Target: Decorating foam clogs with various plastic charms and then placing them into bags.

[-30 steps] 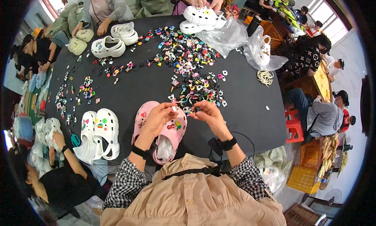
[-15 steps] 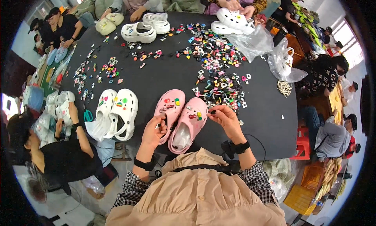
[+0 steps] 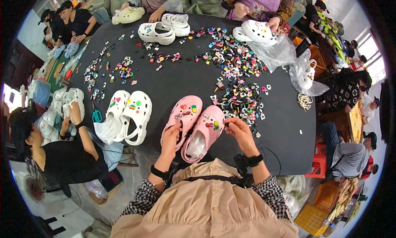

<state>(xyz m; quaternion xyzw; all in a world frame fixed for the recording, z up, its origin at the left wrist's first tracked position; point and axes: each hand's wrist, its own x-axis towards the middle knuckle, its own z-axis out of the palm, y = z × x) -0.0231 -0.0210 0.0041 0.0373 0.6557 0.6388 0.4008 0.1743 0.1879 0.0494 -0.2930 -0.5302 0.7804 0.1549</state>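
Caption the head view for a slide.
Left hand and right hand at pink clogs, loose charms scattered across the black table.

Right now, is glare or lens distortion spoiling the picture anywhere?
Head view: the black table appears bowed at its edges by fisheye distortion, and the corners go dark; also head view: the upper-right window glares nearly white, while the pink clogs look fairly evenly lit.

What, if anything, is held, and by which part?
Cannot be told: the left hand is at the opening of the left pink clog, the right hand at the outer side of the right pink clog.
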